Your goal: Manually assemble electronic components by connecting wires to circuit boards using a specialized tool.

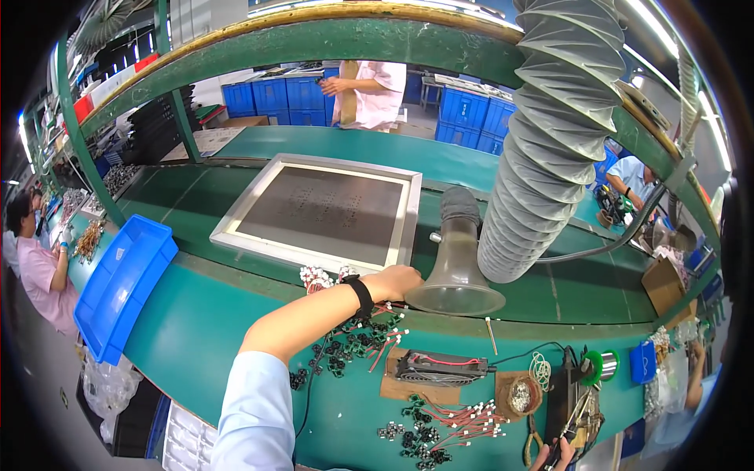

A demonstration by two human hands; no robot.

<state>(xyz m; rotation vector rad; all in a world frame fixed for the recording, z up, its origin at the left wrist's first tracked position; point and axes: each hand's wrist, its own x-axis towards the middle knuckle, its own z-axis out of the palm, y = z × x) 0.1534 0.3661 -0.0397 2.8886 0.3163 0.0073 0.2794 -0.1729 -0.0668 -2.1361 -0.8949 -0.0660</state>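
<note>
My left arm reaches far across the bench, with a black band on its wrist. My left hand (pixel 396 283) is closed beside the rim of a translucent fume funnel (pixel 454 275); whatever its curled fingers grip is hidden. Under that wrist lies a pile of red-and-white wire leads with dark green parts (pixel 339 351). At the lower right edge, my right hand (pixel 556 455) has its fingers bent round a dark object, cut off by the frame, beside a black stand (pixel 567 396). Pliers (pixel 532 439) lie left of it. A second pile of wire leads (pixel 463 420) spreads nearer me.
A silver-framed panel (pixel 322 206) lies on the conveyor. A blue bin (pixel 126 284) stands at the left. A ribbed grey duct (pixel 550 133) hangs on the right. Around the right hand are a solder reel (pixel 602 366), a small round tub (pixel 520 395) and a black device (pixel 441 367). Co-workers sit nearby.
</note>
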